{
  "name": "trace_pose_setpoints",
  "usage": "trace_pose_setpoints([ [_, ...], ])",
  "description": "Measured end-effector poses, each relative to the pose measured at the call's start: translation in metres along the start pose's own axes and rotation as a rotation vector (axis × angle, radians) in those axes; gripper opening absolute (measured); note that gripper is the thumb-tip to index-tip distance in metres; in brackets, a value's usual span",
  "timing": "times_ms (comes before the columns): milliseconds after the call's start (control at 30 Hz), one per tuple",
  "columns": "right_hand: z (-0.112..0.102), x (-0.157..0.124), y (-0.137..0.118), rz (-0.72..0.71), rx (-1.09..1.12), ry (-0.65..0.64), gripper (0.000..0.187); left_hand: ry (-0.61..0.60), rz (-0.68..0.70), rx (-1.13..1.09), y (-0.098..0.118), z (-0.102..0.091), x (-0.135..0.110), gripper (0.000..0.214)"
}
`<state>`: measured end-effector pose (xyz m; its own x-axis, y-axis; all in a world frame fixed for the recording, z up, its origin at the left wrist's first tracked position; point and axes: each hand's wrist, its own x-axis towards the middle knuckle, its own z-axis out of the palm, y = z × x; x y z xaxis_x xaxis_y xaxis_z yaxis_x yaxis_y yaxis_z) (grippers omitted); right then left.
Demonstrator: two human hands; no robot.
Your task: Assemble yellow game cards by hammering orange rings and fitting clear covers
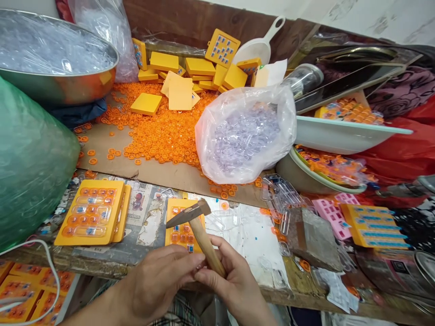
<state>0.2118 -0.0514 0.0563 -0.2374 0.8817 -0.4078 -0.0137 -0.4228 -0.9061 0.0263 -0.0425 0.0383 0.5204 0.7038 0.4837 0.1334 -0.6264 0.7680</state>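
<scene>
My right hand point(234, 276) is wrapped round the wooden handle of a hammer point(207, 244), its metal head tilted up and pointing left. Close beside it, my left hand point(163, 276) has its fingers pressed together, the tips meeting near my right thumb. Whatever they pinch, if anything, is hidden. Under the hammer head, a yellow tray point(176, 213) with rows of orange ring pieces lies on the bench, partly covered. Left of it stands a stack of similar yellow trays point(117, 213), the top one filled with orange rings and clear oblong pieces.
A heap of orange rings point(159, 136) spreads behind, with yellow trays point(200, 68) piled at the back. A plastic bag of clear pieces point(244, 136) stands centre right. A metal block point(316, 235), clear loops point(282, 194) and basins point(346, 133) are at right; a green sack point(30, 167) is left.
</scene>
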Motion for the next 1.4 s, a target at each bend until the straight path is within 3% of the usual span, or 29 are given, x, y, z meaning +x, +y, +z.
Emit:
trace_pose_setpoints([
  [100, 0.007, 0.003, 0.007, 0.023, 0.076, -0.037, 0.041, -0.031, -0.045, -0.034, 0.001, -0.006, -0.006, 0.061],
  [167, 0.009, 0.003, 0.011, -0.004, 0.046, 0.004, 0.038, -0.019, -0.127, -0.068, -0.003, -0.005, -0.012, 0.053],
  [333, -0.002, -0.008, 0.024, -0.330, -0.360, 0.391, 0.033, 0.221, -0.361, 0.011, -0.031, 0.006, -0.019, 0.041],
  [400, -0.008, -0.016, 0.029, -0.428, -0.516, 0.459, 0.037, 0.265, -0.411, 0.068, -0.042, 0.008, -0.016, 0.040],
  [567, -0.007, -0.025, 0.035, -0.573, -0.729, 0.353, 0.055, 0.213, -0.486, 0.123, -0.048, 0.006, -0.005, 0.041],
  [667, -0.003, -0.023, 0.035, -0.580, -0.783, 0.275, 0.055, 0.207, -0.510, 0.109, -0.047, 0.003, -0.003, 0.041],
  [767, -0.001, -0.024, 0.034, -0.611, -0.798, 0.284, 0.056, 0.202, -0.517, 0.087, -0.047, 0.001, -0.002, 0.040],
  [900, -0.003, -0.027, 0.036, -0.759, -0.803, 0.323, 0.062, 0.183, -0.523, 0.064, -0.049, 0.000, -0.002, 0.040],
  [1067, -0.008, -0.024, 0.044, -0.614, -0.932, 0.235, 0.058, 0.165, -0.536, 0.071, -0.048, 0.000, 0.000, 0.043],
  [1267, -0.004, -0.024, 0.046, -0.589, -0.845, 0.246, 0.059, 0.124, -0.529, 0.062, -0.046, 0.000, 0.000, 0.051],
  [1400, -0.002, -0.025, 0.036, -0.600, -0.676, 0.395, 0.053, 0.197, -0.564, 0.026, -0.046, 0.000, -0.003, 0.045],
])
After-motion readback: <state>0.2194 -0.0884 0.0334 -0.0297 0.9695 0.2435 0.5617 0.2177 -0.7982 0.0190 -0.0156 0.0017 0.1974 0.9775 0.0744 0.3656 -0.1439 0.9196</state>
